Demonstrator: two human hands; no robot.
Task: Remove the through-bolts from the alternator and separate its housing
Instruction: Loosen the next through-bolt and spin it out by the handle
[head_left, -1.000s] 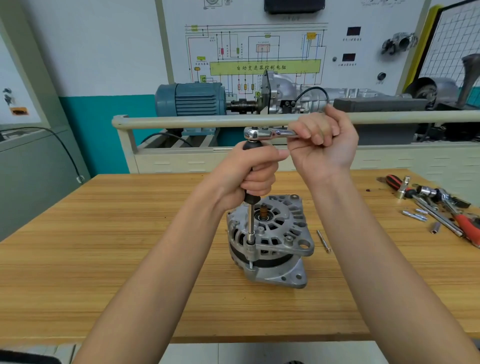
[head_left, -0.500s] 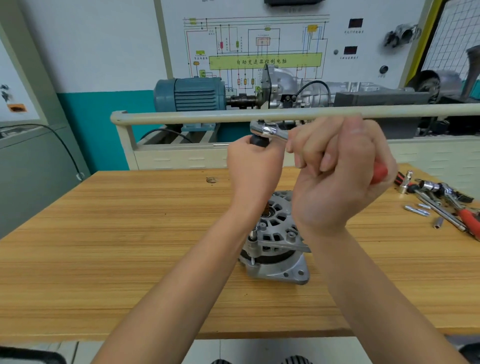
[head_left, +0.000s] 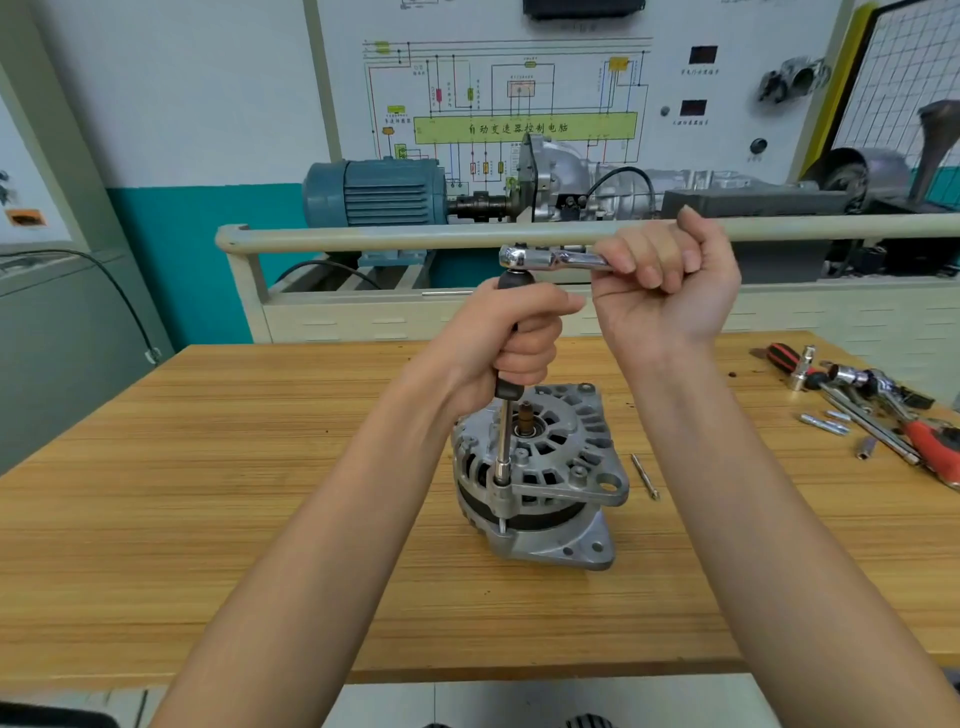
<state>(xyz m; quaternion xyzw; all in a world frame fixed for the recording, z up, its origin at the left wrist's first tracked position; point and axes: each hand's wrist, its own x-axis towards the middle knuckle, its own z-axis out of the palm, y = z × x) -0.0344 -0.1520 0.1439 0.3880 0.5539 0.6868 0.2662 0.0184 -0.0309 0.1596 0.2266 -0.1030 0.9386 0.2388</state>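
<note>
A: Where's the alternator (head_left: 540, 478)?

B: Upright mid-tabletop, nearer the front edge than the back, shaft end up. The extension (head_left: 503, 447) stands on a bolt at its left rim.

A: And the hands?

B: The left hand (head_left: 511, 343) has its fingers wrapped round the extension's black grip, keeping it vertical. The right hand (head_left: 670, 291) is fisted round the ratchet (head_left: 550, 258) handle, fingers curled tight.

A: What changed just now?

B: Half a second ago the ratchet handle was swung toward the body, the fist low over the alternator. Now it points out to the right again, much as it did a second ago. I'd judge that as one full stroke and reset.

A: So the bolt is turning?

B: Probably backing out, though I can't see the head under the socket. One bolt (head_left: 645, 476) already lies on the tabletop just right of the alternator, so at least one is done. The housing halves look joined yet.

A: Risk?

B: The extension tipping off the bolt if the left hand slackens.
</note>
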